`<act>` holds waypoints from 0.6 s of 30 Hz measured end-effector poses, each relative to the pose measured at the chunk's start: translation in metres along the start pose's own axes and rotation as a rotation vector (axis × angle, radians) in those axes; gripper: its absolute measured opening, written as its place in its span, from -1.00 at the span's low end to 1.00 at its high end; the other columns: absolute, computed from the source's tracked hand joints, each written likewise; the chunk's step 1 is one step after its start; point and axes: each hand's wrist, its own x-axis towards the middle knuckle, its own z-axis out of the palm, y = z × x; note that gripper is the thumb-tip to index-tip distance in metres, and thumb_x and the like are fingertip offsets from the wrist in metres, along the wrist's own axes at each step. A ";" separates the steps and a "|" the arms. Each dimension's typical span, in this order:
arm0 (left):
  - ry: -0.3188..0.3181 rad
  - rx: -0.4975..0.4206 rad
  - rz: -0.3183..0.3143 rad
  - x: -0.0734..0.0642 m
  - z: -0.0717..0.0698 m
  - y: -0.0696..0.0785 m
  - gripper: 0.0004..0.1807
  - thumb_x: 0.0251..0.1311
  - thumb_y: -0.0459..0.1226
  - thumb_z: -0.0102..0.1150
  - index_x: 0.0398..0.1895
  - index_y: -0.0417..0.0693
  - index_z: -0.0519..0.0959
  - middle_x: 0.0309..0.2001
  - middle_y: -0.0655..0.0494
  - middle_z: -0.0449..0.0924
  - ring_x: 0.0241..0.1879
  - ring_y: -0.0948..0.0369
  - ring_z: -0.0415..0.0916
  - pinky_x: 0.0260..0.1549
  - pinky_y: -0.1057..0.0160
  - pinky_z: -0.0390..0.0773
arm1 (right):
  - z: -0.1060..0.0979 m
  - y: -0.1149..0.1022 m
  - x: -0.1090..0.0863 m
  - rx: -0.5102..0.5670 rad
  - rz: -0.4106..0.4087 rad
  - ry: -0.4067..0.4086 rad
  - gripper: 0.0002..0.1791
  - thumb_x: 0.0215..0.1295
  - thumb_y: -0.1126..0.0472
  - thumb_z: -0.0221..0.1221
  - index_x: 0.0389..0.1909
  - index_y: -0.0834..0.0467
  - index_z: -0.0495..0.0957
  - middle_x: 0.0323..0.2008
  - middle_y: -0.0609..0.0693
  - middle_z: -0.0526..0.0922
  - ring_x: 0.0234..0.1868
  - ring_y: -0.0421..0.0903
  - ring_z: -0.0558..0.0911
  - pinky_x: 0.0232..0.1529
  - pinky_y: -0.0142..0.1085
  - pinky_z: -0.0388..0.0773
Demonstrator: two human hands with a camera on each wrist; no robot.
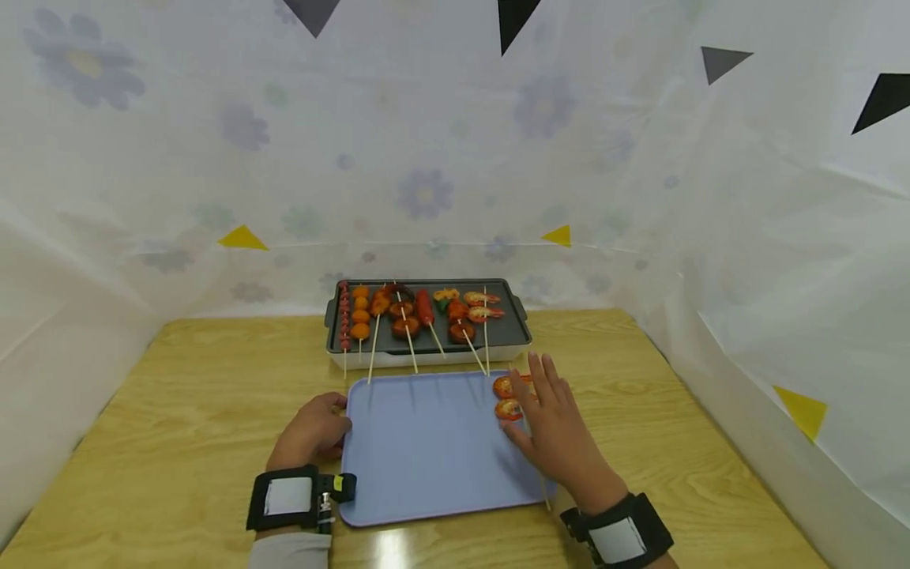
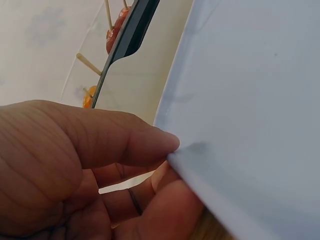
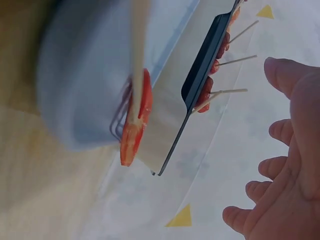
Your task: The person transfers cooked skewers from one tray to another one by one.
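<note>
A pale lavender-blue tray (image 1: 434,450) lies on the wooden table. My left hand (image 1: 316,431) is at its left side; in the left wrist view the thumb and fingers pinch the tray's rim (image 2: 176,162). Along the tray's right side lies a shrimp skewer (image 1: 507,409), its stick running toward the front edge. Over that skewer hovers my right hand (image 1: 558,438), partly hiding it. Its fingers are straight and spread, apart from the skewer in the right wrist view, where the shrimp (image 3: 134,145) rests by the tray's edge.
Behind the tray stands a dark grill pan (image 1: 513,328) on a light base. It bears several skewers, among them orange balls (image 1: 361,316), a red sausage (image 1: 424,307), brown rounds (image 1: 405,328) and more shrimp (image 1: 485,313). Some sticks overhang its front toward the tray. Plastic sheeting (image 1: 426,142) encloses the table.
</note>
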 end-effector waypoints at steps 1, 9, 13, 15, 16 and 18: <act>0.002 0.003 0.002 0.000 0.000 0.000 -0.48 0.10 -0.37 0.02 0.19 -0.31 0.33 -0.35 -0.12 0.47 -0.51 0.10 0.47 -0.58 0.23 0.54 | -0.001 0.001 0.003 0.002 -0.003 0.003 -0.12 0.16 -0.11 0.21 0.43 0.09 0.07 0.46 0.25 -0.19 0.41 0.21 -0.20 0.17 0.32 0.19; 0.004 0.007 0.018 0.000 0.001 0.001 -0.48 0.09 -0.39 0.02 0.18 -0.35 0.32 -0.32 -0.15 0.48 -0.48 0.09 0.47 -0.56 0.20 0.56 | -0.003 0.014 0.031 0.056 -0.016 0.053 -0.19 0.15 -0.02 0.24 0.36 0.22 0.19 0.42 0.34 -0.07 0.41 0.21 -0.18 0.19 0.29 0.19; 0.008 0.035 0.041 0.001 0.000 0.001 -0.48 0.09 -0.39 0.00 0.18 -0.37 0.32 -0.35 -0.13 0.50 -0.49 0.09 0.48 -0.56 0.19 0.56 | 0.002 0.024 0.049 0.069 -0.058 0.088 -0.26 0.16 0.04 0.24 0.30 0.27 0.26 0.38 0.36 0.04 0.38 0.24 -0.04 0.23 0.18 0.23; 0.008 0.046 0.037 0.001 0.000 0.002 -0.48 0.09 -0.39 0.00 0.18 -0.36 0.33 -0.36 -0.12 0.51 -0.50 0.10 0.48 -0.56 0.19 0.56 | 0.005 0.027 0.056 0.089 -0.071 0.106 -0.31 0.18 0.07 0.22 0.27 0.29 0.29 0.34 0.36 0.13 0.34 0.25 0.08 0.19 0.15 0.30; 0.006 0.044 0.035 0.001 0.000 0.002 -0.48 0.09 -0.39 0.00 0.18 -0.37 0.33 -0.35 -0.13 0.51 -0.49 0.09 0.48 -0.56 0.19 0.56 | 0.007 0.028 0.059 0.103 -0.065 0.117 -0.34 0.19 0.09 0.21 0.26 0.30 0.30 0.31 0.36 0.18 0.31 0.25 0.14 0.16 0.14 0.34; 0.003 0.044 0.026 0.001 0.000 0.002 -0.48 0.09 -0.39 0.00 0.18 -0.35 0.34 -0.33 -0.14 0.51 -0.48 0.09 0.48 -0.55 0.19 0.56 | 0.009 0.028 0.064 0.139 -0.033 0.137 -0.38 0.20 0.12 0.18 0.24 0.31 0.32 0.23 0.34 0.30 0.22 0.22 0.27 0.07 0.11 0.43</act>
